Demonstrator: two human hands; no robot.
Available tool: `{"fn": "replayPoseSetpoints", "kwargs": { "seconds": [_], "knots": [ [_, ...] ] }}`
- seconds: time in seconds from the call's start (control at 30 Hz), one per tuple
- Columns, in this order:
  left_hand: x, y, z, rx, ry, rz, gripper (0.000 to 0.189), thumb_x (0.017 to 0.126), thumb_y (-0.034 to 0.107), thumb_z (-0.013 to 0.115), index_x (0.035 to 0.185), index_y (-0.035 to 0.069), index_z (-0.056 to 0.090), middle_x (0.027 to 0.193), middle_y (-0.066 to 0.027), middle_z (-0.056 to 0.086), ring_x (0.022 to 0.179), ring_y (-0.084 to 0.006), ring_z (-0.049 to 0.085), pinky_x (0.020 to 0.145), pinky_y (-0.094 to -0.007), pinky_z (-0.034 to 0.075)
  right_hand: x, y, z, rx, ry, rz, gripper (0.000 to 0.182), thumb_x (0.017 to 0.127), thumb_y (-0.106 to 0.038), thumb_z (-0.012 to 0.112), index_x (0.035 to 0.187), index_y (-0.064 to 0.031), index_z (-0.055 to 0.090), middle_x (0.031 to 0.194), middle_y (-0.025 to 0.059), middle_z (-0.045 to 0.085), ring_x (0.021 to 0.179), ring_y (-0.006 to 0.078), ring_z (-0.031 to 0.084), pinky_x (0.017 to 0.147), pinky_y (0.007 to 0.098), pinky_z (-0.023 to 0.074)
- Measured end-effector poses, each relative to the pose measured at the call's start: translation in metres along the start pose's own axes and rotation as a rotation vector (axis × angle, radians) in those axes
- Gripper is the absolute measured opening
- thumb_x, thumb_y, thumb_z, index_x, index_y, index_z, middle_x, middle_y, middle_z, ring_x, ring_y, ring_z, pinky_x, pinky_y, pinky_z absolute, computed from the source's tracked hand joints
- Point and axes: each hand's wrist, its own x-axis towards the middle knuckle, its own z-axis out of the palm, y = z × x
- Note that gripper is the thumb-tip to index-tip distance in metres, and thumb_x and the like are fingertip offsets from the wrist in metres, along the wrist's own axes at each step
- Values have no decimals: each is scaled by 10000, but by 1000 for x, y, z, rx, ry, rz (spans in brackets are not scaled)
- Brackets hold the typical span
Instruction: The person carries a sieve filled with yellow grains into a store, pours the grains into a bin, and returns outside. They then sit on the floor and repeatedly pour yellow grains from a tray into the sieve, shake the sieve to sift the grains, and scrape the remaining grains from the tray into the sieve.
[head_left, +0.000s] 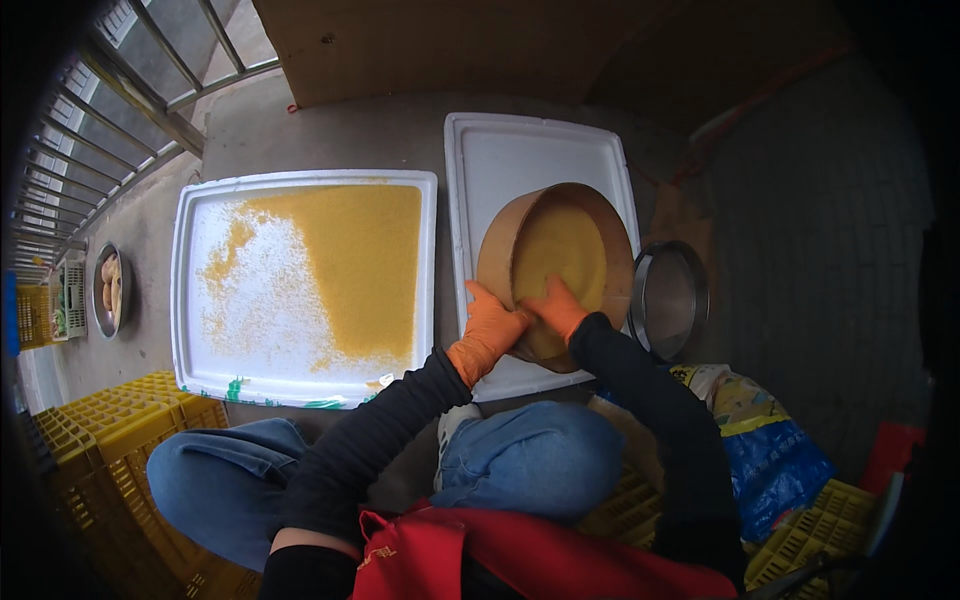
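A round wooden-rimmed sieve (497, 244) is tilted over a white foam lid (544, 150), with fine yellow grain or meal (559, 244) inside. My left hand (491, 334), in an orange glove, grips its near left rim. My right hand (561, 306), gloved the same way, reaches inside over the near part of the sieve, close to the yellow material. Its fingertips are partly hidden, so whether they grasp anything is unclear. On the left, a second foam lid (255, 292) carries a thin yellow layer (367, 270), thicker towards its right side.
A metal-rimmed sieve (640, 300) leans right of the wooden one. Yellow plastic crates (127, 409) stand at lower left. A blue printed bag (776, 457) lies at right. Farther left are a metal bowl of tubers (111, 292) and metal railings (97, 139). A brown board (450, 52) stands behind.
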Motion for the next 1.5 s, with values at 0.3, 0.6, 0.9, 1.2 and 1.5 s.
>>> {"fn": "replayPoseSetpoints", "kwargs": {
  "seconds": [0.3, 0.6, 0.9, 1.2, 1.5],
  "knots": [
    [3, 0, -23, -320, -194, -198, 626, 700, 87, 629, 1116, -29, 176, 1053, -242, 468, 846, -363, 593, 519, -387, 576, -40, 15, -26, -488, -320, -603, 493, 694, -132, 630, 1164, -46, 508, 1134, 130, 495, 1098, 313, 448, 940, 377, 362],
    [-20, -11, -7, -208, -347, -164, 585, 727, 69, 615, 1129, -36, 204, 1056, -243, 476, 878, -369, 594, 523, -423, 584, 32, -21, -36, -1170, -60, -765, 348, 733, -387, 588, 1019, -189, 599, 1050, 49, 539, 1076, 261, 440, 963, 495, 280],
    [-9, 1, -6, -328, -251, -242, 601, 694, 59, 612, 1117, -43, 197, 1053, -267, 465, 870, -402, 583, 505, -415, 586, 9, 77, -77, -712, -8, -75, 565, 764, -348, 602, 1231, -67, 454, 1206, 262, 434, 1175, 405, 382, 988, 424, 330],
    [10, 8, -8, -232, -211, -270, 659, 677, 56, 633, 1130, -53, 167, 1061, -279, 446, 874, -396, 581, 511, -398, 585, -20, 26, 13, -344, -201, -348, 488, 723, -196, 632, 1177, -110, 474, 1152, 253, 419, 1074, 423, 427, 921, 437, 389],
    [3, -5, -11, -276, -252, -281, 538, 706, 134, 626, 1079, -71, 298, 995, -231, 504, 770, -325, 610, 538, -377, 581, -18, 55, -12, -521, -88, -368, 411, 711, -141, 609, 1113, -133, 523, 1128, 172, 460, 1033, 387, 454, 885, 434, 400]
  ]
}}
